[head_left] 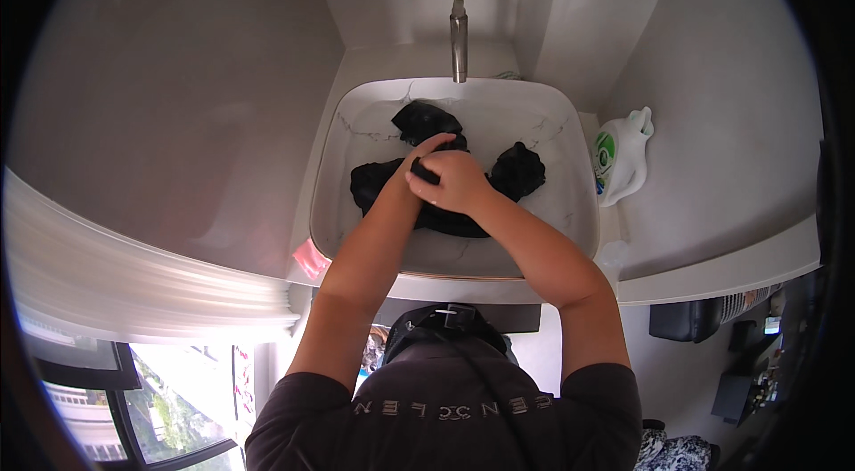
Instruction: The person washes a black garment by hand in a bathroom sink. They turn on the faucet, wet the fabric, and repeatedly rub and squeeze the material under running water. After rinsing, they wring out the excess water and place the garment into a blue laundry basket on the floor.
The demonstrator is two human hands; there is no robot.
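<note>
Wet-looking black cloth lies bunched in a white, grey-veined washbasin. One fold is spread toward the back, and a crumpled end lies at the right. My right hand crosses over my left wrist area and grips a piece of the black cloth between thumb and fingers. Under and behind it, my left hand rests against the cloth, a finger stretched out toward the back. Most of the left fingers are hidden, so its hold is unclear.
A metal faucet rises behind the basin. Right of the basin, a white detergent jug with a green label stands near the wall. Something pink lies at the counter's front left corner. Walls close in on both sides; a white curtain hangs at left.
</note>
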